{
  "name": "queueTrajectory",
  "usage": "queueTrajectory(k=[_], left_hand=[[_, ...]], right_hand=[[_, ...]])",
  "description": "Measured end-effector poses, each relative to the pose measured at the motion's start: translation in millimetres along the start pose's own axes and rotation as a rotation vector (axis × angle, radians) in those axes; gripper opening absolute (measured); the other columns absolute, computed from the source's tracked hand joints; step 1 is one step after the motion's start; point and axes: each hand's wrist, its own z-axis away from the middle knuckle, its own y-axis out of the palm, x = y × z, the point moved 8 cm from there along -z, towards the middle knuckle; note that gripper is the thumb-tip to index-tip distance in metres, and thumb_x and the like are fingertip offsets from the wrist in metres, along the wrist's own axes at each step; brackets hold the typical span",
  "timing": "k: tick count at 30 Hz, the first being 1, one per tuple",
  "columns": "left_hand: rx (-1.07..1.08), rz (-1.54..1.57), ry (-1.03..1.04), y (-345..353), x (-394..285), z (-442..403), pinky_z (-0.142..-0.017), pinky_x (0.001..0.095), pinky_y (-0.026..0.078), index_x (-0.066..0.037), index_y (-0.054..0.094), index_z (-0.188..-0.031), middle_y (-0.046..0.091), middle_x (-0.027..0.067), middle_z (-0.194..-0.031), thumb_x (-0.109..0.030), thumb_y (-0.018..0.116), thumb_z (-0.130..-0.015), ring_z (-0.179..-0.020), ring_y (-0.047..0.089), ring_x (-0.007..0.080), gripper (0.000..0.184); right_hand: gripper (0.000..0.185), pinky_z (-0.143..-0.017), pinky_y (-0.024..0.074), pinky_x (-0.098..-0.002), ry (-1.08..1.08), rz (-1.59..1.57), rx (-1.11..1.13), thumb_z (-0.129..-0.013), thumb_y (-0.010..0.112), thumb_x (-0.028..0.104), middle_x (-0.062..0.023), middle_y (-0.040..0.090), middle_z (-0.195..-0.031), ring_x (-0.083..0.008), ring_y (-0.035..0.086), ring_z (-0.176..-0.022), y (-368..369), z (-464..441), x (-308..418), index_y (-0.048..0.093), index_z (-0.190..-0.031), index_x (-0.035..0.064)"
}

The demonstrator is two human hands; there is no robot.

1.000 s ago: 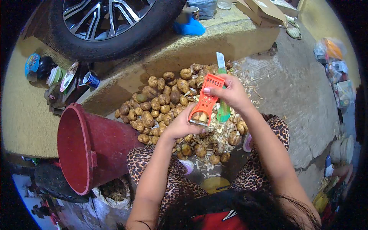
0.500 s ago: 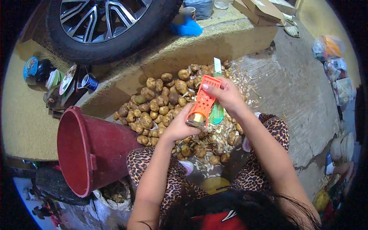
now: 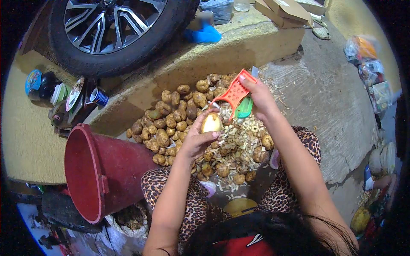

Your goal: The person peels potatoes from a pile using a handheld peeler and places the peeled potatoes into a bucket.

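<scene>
My left hand [image 3: 197,138] is closed around a partly peeled potato [image 3: 211,123], its pale flesh facing up and brown skin showing at the edge. My right hand [image 3: 261,99] grips an orange-red peeler [image 3: 238,91] with a perforated body and a forked end. That forked end is just above the potato, seemingly apart from it. Behind the peeler, under the same hand, shows a green piece [image 3: 244,108] with a pale strip at its top; its kind is unclear. Below and beyond lie a heap of unpeeled potatoes [image 3: 164,121] and many peelings [image 3: 243,138].
A red bucket [image 3: 115,166] lies tipped on its side at left, its mouth facing left. A car wheel [image 3: 128,53] stands by the concrete ledge [image 3: 239,49]. Cups and dishes [image 3: 70,96] sit at far left. Plastic bags [image 3: 371,72] lie at right, a cardboard box [image 3: 284,13] on the ledge.
The peeler has lifted off the potato and moved up and right with my right hand. My left hand has turned the potato, so its peeled side shows.
</scene>
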Motion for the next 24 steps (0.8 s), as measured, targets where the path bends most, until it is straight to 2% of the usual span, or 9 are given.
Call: queueTrajectory(k=[3,6,11,15,17,20,22,23,24], left_hand=[[0.026,0.115,-0.080,5,1,1,-0.073,0.0304,0.050,-0.009,0.037,-0.123,0.051,0.0124,-0.110,-0.007,0.069,-0.065,-0.082,0.058,0.0179,0.066],[-0.060,-0.038,0.096,-3,-2,-5,-0.075,0.0303,0.049,-0.008,0.038,-0.122,0.054,0.0123,-0.108,-0.007,0.070,-0.063,-0.082,0.059,0.0179,0.067],[-0.048,-0.197,0.017,-14,10,-10,-0.079,0.0294,0.047,-0.007,0.041,-0.118,0.055,0.0117,-0.108,-0.003,0.071,-0.061,-0.086,0.058,0.0167,0.065],[-0.035,-0.275,0.090,-2,2,-7,-0.085,0.0300,0.044,-0.005,0.041,-0.118,0.054,0.0100,-0.109,-0.001,0.071,-0.060,-0.093,0.056,0.0162,0.065],[-0.060,-0.522,0.180,-4,-3,-7,-0.088,0.0301,0.042,-0.005,0.041,-0.119,0.054,0.0080,-0.109,-0.001,0.073,-0.059,-0.098,0.053,0.0159,0.068],[-0.038,-0.663,0.163,1,-4,-5,-0.090,0.0282,0.039,-0.006,0.041,-0.120,0.053,0.0031,-0.107,-0.001,0.072,-0.054,-0.101,0.050,0.0142,0.074],[-0.016,-0.730,0.102,2,-2,1,-0.088,0.0275,0.040,-0.007,0.042,-0.119,0.052,0.0020,-0.105,0.000,0.070,-0.053,-0.098,0.050,0.0135,0.072],[0.067,-0.721,0.130,4,2,0,-0.086,0.0269,0.040,-0.007,0.044,-0.117,0.052,0.0008,-0.103,0.001,0.067,-0.053,-0.094,0.051,0.0123,0.069],[0.059,-0.699,0.121,5,2,1,-0.085,0.0268,0.041,-0.007,0.044,-0.117,0.052,0.0006,-0.102,0.002,0.067,-0.052,-0.094,0.051,0.0119,0.069]], right_hand=[[0.017,-0.073,0.0502,-0.0307,0.059,-0.157,-0.077,-0.087,0.052,0.017,-0.0078,0.062,-0.089,-0.0167,0.061,-0.080,-9,-2,2,0.055,-0.095,0.0031],[0.019,-0.077,0.0503,-0.0327,0.089,-0.218,-0.079,-0.089,0.048,0.017,-0.0086,0.061,-0.095,-0.0181,0.061,-0.084,-11,-1,1,0.052,-0.101,0.0030],[0.020,-0.077,0.0501,-0.0330,0.095,-0.226,-0.051,-0.089,0.047,0.019,-0.0085,0.061,-0.095,-0.0177,0.061,-0.085,-10,-3,-3,0.053,-0.101,0.0036],[0.023,-0.074,0.0489,-0.0298,0.068,-0.041,0.010,-0.087,0.054,0.023,-0.0058,0.062,-0.090,-0.0140,0.060,-0.079,2,5,-2,0.057,-0.096,0.0026],[0.025,-0.071,0.0479,-0.0272,0.063,0.155,0.121,-0.084,0.058,0.025,-0.0040,0.063,-0.086,-0.0114,0.059,-0.076,19,12,-11,0.060,-0.094,0.0017],[0.026,-0.064,0.0453,-0.0242,-0.157,0.512,0.114,-0.078,0.067,0.025,-0.0022,0.063,-0.076,-0.0077,0.056,-0.069,32,25,0,0.064,-0.086,0.0010],[0.024,-0.061,0.0449,-0.0241,-0.292,0.407,-0.070,-0.078,0.066,0.025,-0.0022,0.062,-0.073,-0.0079,0.056,-0.065,5,7,17,0.064,-0.083,0.0013],[0.024,-0.059,0.0452,-0.0232,-0.374,0.522,-0.143,-0.079,0.065,0.024,-0.0027,0.063,-0.073,-0.0082,0.057,-0.064,-11,-3,28,0.063,-0.084,0.0006],[0.025,-0.060,0.0459,-0.0225,-0.330,0.310,-0.133,-0.079,0.065,0.024,-0.0030,0.063,-0.074,-0.0084,0.058,-0.065,-15,-5,31,0.062,-0.085,0.0003]])
